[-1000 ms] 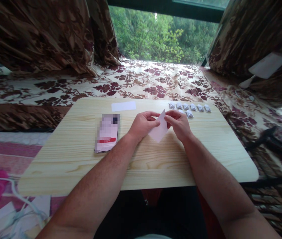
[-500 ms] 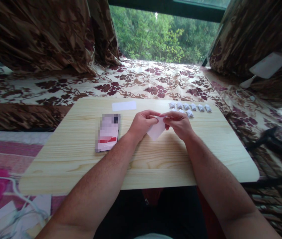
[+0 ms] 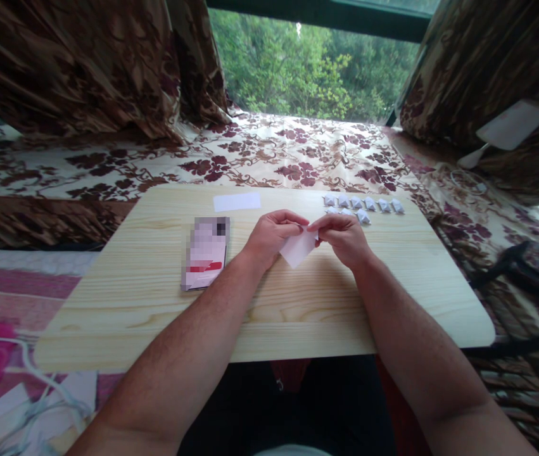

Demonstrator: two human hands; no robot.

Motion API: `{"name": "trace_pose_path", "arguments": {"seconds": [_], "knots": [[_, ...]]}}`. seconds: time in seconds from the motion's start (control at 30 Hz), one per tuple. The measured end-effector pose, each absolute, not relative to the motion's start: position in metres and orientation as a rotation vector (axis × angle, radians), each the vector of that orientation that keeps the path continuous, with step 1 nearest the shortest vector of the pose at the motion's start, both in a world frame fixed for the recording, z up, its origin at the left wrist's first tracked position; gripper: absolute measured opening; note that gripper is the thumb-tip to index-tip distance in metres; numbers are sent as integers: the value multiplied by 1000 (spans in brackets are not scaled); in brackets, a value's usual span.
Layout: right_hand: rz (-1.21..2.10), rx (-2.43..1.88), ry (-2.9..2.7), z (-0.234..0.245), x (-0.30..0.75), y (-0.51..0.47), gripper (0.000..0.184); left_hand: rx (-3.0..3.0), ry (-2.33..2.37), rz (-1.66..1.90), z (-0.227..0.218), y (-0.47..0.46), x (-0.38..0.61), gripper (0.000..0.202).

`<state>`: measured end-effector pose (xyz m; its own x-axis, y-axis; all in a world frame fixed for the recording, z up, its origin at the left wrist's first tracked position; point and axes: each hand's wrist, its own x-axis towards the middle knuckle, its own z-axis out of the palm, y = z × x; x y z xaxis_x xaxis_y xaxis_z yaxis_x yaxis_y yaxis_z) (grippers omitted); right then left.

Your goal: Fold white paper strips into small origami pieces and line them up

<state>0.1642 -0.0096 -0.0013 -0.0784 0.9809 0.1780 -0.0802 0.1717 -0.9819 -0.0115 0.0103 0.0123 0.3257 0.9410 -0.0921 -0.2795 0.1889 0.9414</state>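
A small white piece of paper point(image 3: 298, 248) is held up over the wooden table point(image 3: 288, 316), one corner hanging toward me. My left hand point(image 3: 272, 235) pinches its upper left edge between thumb and fingers. On the other side my right hand point(image 3: 344, 235) grips the upper right corner the same way. Both sets of fingertips nearly meet at the paper's top, and the fingers partly hide it. Just beyond my right hand, several small folded paper pieces point(image 3: 370, 204) stand in rows; the nearer row is partly covered by that hand.
A flat white paper strip point(image 3: 237, 202) lies near the table's far edge. Left of my forearm rests a phone point(image 3: 206, 253), partly blurred out. Past the table spreads a floral cloth point(image 3: 298, 152) below a window. A white lamp point(image 3: 513, 125) stands at the right.
My fingertips have shifted slightly along the paper's top edge, and the right fingers have moved a little apart from the left ones. The paper is still held by both hands.
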Motion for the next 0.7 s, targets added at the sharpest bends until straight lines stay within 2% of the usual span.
{"name": "trace_pose_path", "arguments": {"seconds": [0.37,0.63,0.7], "knots": [[1139,-984,-1316,1,164,-10,19,981,809,990,10,13,-13,20],[1145,-1001,-1340,6,163,-13,16,1087,819,1028,3,12,-13,30],[1156,-984,-1307,7,161,-13,24,1094,822,1085,3,13,-12,32]]}}
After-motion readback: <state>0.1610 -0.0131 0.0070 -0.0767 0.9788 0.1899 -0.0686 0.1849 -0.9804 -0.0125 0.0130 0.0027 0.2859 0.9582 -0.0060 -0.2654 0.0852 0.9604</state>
